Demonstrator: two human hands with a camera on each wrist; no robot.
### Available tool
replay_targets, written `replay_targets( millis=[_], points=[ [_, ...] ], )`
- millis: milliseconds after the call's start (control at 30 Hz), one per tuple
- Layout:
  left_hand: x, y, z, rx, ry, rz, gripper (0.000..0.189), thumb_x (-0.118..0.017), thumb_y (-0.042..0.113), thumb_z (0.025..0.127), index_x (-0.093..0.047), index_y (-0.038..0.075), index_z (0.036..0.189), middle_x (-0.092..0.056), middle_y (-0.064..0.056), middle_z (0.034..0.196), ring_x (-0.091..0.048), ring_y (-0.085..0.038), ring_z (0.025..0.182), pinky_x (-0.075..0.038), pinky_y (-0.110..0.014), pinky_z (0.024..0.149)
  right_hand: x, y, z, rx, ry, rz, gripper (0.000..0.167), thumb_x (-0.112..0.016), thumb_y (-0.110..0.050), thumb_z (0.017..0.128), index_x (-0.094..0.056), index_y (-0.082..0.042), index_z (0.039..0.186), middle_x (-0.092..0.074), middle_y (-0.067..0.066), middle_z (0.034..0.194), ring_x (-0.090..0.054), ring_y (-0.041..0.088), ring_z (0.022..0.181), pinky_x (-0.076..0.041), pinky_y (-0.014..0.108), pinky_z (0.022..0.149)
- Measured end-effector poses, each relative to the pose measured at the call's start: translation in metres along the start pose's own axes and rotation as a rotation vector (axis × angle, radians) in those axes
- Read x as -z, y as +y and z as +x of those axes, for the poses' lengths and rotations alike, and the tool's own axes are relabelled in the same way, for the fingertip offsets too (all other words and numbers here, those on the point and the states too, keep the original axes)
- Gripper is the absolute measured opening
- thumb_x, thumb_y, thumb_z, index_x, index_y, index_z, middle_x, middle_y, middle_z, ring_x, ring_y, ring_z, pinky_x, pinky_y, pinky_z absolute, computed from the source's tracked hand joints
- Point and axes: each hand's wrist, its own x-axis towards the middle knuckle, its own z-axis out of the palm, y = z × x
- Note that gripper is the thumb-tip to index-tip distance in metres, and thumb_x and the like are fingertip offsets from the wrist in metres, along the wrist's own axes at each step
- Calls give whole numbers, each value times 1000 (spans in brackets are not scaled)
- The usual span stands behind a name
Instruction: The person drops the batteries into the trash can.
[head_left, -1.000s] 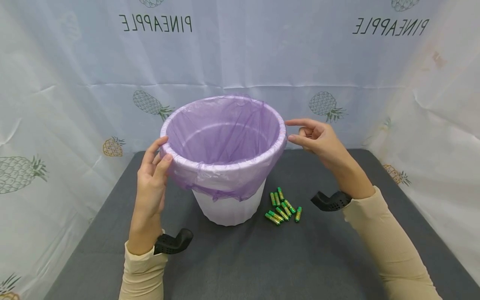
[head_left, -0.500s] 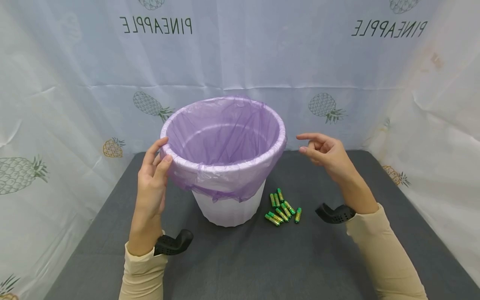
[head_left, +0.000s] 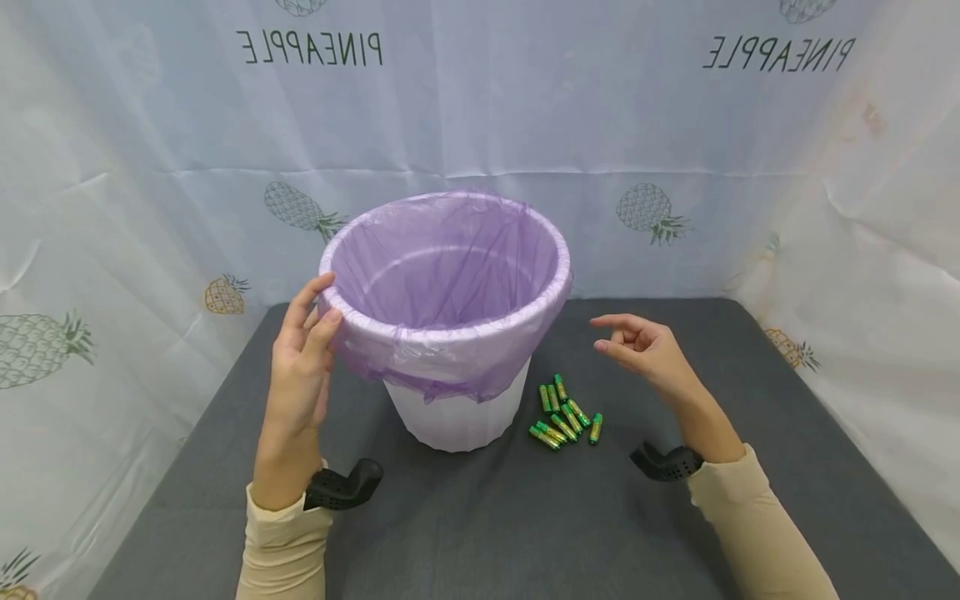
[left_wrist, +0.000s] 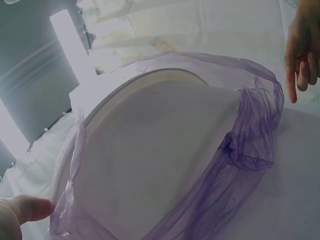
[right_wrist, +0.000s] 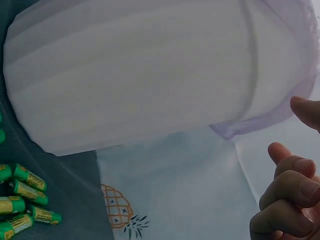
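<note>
A white trash can point(head_left: 453, 421) stands on the dark table, lined with a purple plastic bag point(head_left: 450, 362) folded over its rim. My left hand point(head_left: 300, 367) touches the outside of the lined rim with its index fingertip and thumb, spread apart. In the left wrist view the thumb point(left_wrist: 35, 207) looks straight against the rim. My right hand point(head_left: 648, 354) hovers right of the can, apart from it. Its index finger points left, the other fingers are loosely bent, and it holds nothing. Several green and gold batteries point(head_left: 566, 417) lie in a loose cluster below and left of it.
The dark tabletop point(head_left: 487, 533) spreads around the can. Behind it and at both sides hangs a pale curtain point(head_left: 480, 108) printed with pineapples. Each wrist wears a black camera mount point(head_left: 345, 487).
My right hand has come away from the can's right rim, moving slightly right and then down. The left hand, the can and the batteries stay in place.
</note>
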Motion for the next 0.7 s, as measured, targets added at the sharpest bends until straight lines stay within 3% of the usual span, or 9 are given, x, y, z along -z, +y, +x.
replay_targets(
  millis=[267,700],
  points=[
    [1,0,1,-4,-34,-25,39,-45,6,98,-48,18,135,-59,6,98,-56,-4,83,-47,-18,75,2,19,-13,-60,-12,-51,33,-59,-2,92,-64,-27,113,-48,-13,66,-28,16,52,-26,36,52],
    [1,-1,1,-23,-32,-35,39,-45,5,98,-48,17,135,-59,5,100,-56,-4,86,-47,-18,78,9,47,-26,-132,-46,-144,29,-62,-6,91,-63,-26,112,-49,-11,64,-30,10,50,-30,30,47]
  ],
)
